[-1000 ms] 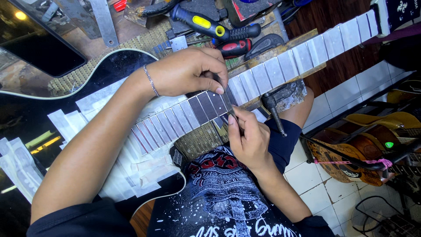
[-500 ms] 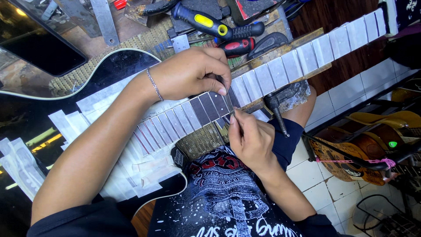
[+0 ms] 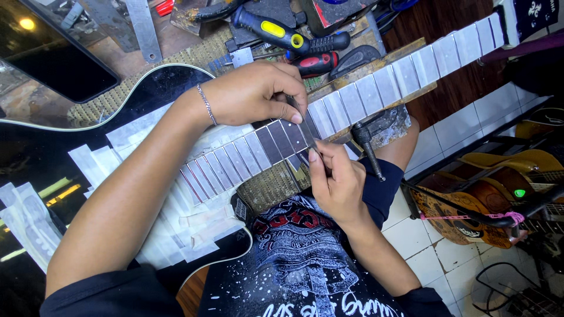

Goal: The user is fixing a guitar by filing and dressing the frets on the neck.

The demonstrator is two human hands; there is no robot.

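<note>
The guitar neck (image 3: 352, 97) lies slantwise across the counter (image 3: 176, 41) under both my hands, its fretboard a run of dark panels where it is bare and pale panels where strips of masking tape cover the wood between the frets; the bare stretch sits right beneath my left hand (image 3: 255, 94), the taped stretch runs up and away beyond my fingertips. Compared with half a second ago little has shifted: my left hand stays curled over the far edge of the neck, thumb and forefinger pinched down on a fret, and my right hand (image 3: 336, 179) has crept slightly closer under it, still closed narrow around a thin strip (image 3: 309, 138) at the near edge of the fretboard; what that strip is I cannot tell. A bracelet (image 3: 205, 104) crosses my left wrist. Just beside my right hand a clamp (image 3: 370, 138) with its screw handle hangs from the neck's support. Behind my left forearm spreads the glossy black guitar body (image 3: 147, 94), littered with torn tape pieces (image 3: 176, 217). Beyond my left hand lie screwdrivers (image 3: 288, 35) with blue, yellow and red-black handles. Well off past my right hand, other guitars (image 3: 470, 205) lean above the tiled floor (image 3: 435, 258).
</note>
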